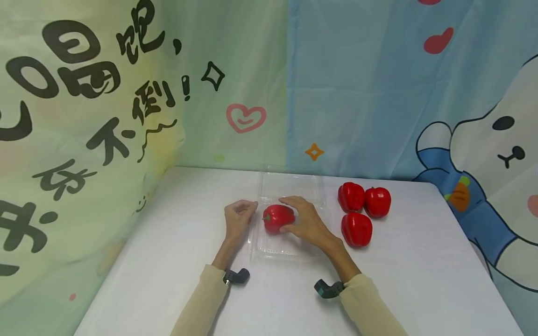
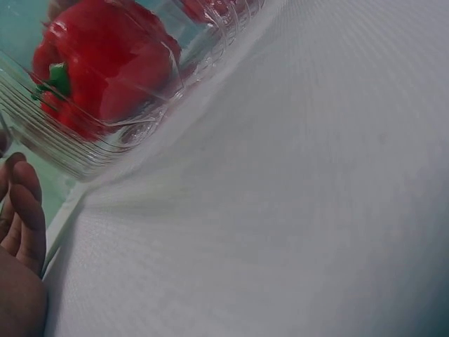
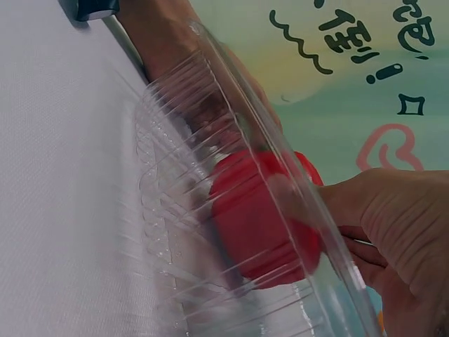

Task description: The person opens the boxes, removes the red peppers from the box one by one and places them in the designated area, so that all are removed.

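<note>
A red bell pepper (image 1: 278,219) with a green stem lies on its side inside a clear plastic clamshell box (image 1: 286,254), stem to the left. My right hand (image 1: 306,221) reaches in from the right and holds the pepper, thumb on the near side and fingers on the far side. In the right wrist view, the thumb presses the pepper (image 3: 256,225) behind the ribbed wall. At the box's left rim, my left hand (image 1: 239,215) pinches the edge between thumb and fingers. The left wrist view shows its curled fingers (image 2: 27,203) beside the ribbed corner.
Three more red bell peppers stand to the right of the box: one at the back (image 1: 351,197), one beside it (image 1: 377,202) and one nearer (image 1: 357,229). The raised clear lid (image 1: 290,185) lies toward the printed curtain (image 1: 357,93) behind the white table (image 1: 420,261).
</note>
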{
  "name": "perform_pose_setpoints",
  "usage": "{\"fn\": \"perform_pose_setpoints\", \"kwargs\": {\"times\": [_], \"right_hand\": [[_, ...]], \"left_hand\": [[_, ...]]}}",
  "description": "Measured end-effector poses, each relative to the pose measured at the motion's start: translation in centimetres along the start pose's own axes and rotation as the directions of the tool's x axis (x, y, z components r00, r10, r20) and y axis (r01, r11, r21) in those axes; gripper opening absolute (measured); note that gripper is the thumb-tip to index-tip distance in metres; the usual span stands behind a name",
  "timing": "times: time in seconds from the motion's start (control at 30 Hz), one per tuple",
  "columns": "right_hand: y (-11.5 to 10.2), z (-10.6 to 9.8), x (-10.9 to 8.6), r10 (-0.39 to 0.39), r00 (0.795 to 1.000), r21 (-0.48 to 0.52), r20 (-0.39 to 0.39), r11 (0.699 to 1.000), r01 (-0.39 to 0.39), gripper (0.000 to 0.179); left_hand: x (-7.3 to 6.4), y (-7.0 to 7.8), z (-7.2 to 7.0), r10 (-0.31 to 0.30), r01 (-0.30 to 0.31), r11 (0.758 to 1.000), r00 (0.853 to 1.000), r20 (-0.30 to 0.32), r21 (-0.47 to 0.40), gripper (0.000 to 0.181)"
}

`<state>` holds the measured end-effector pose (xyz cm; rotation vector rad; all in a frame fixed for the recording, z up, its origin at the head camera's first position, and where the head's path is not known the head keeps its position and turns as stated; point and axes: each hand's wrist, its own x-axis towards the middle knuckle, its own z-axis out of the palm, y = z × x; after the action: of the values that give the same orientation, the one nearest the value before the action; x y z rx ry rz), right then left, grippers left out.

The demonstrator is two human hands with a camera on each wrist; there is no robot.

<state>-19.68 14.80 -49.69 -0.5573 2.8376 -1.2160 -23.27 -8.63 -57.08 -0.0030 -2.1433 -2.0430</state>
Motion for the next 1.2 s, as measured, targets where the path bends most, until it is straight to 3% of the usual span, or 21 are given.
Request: {"fn": "perform_pose_setpoints", "kwargs": {"times": [0.27,0.83,1.2], "right_hand": [[0.2,0.3,0.3,0.005,1.0,-0.017,0.008,1.0,-0.005,0.088],[0.9,0.6,-0.2,0.01,1.0,0.005,-0.001,1.0,-0.01,0.082],[0.7,0.1,-0.7,0.011,0.999,0.086,-0.03,0.996,-0.008,0.08]], "left_hand": [[0.2,-0.1,0.0,0.012,-0.012,1.0,1.0,-0.002,-0.008,0.018],[-0.1,0.2,-0.1,-0.019,0.019,1.0,1.0,-0.001,-0.003,0.019],[0.0,-0.2,-0.2,-0.002,0.002,1.0,1.0,0.002,0.028,0.02]]}}
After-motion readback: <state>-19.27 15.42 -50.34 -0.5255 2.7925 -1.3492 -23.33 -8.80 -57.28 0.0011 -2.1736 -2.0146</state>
